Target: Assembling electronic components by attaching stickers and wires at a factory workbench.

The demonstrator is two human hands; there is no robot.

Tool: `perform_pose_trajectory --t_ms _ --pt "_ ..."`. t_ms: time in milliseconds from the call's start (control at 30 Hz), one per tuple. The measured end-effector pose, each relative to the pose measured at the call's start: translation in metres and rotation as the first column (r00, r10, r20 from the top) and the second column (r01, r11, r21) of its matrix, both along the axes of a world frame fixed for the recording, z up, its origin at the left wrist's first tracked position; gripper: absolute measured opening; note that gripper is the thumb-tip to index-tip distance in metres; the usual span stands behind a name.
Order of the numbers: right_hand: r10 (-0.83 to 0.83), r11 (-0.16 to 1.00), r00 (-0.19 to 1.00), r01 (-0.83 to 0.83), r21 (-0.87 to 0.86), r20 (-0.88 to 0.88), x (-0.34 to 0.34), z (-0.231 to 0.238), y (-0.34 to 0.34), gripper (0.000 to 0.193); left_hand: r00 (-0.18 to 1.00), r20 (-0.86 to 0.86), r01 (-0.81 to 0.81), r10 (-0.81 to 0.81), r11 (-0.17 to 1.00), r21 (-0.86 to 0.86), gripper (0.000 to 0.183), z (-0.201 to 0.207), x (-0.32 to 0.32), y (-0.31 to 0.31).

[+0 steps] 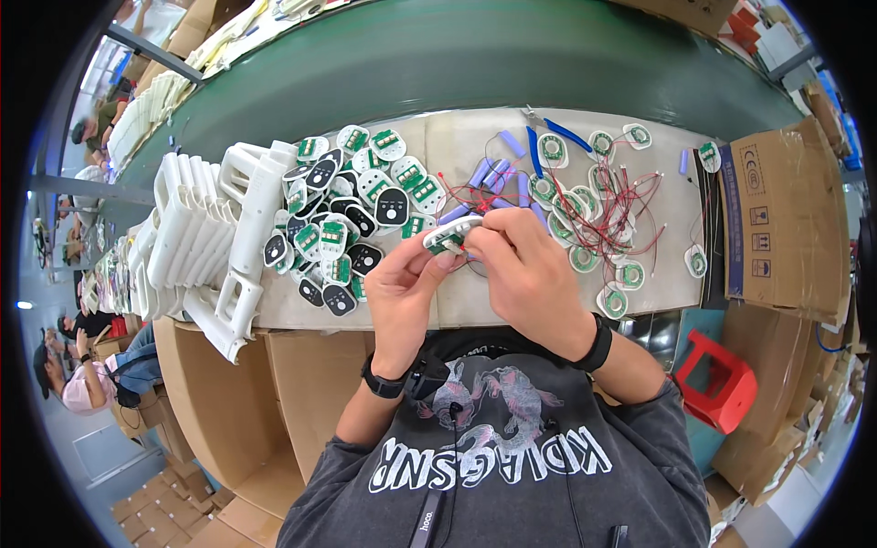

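Between my two hands, above the table's front part, is a white oval plastic panel with a green circuit board (448, 237). The fingers and thumb of my left hand (406, 290) pinch its left end and lower edge. My right hand (528, 274) has its fingers closed at the panel's right end; the fingertips cover whatever they grip there. Just beyond my hands lie purple cylindrical batteries (493, 173) with thin red wires. To the left is a heap of similar oval panels (375, 187), some with black faces up. Round white parts with green boards and red wires (575, 205) lie to the right.
White plastic frames (196, 228) stack at the table's left. Blue-handled cutters (557, 137) lie at the back. Behind runs a green conveyor belt (438, 64). Cardboard boxes (786, 219) stand right, with a red stool (717, 382) below; an open carton (224, 402) is front left. People sit far left.
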State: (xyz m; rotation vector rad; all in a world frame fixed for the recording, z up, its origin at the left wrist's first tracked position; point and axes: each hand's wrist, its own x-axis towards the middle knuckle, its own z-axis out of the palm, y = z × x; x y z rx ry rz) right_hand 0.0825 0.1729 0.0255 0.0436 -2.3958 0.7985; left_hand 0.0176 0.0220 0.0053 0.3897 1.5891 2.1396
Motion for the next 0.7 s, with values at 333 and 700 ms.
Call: perform_pose_trajectory --t_ms 333,700 --pt "0.034 0.980 0.999 -0.039 -0.197 -0.029 0.002 -0.011 -0.002 0.017 0.996 0.071 -0.046 0.048 0.998 -0.033 0.031 0.003 0.001 0.005" --pt "0.097 0.945 0.993 -0.072 -0.321 0.063 0.000 -0.012 -0.004 0.013 0.995 0.080 -0.041 0.051 0.992 -0.119 0.027 0.006 0.000 0.002"
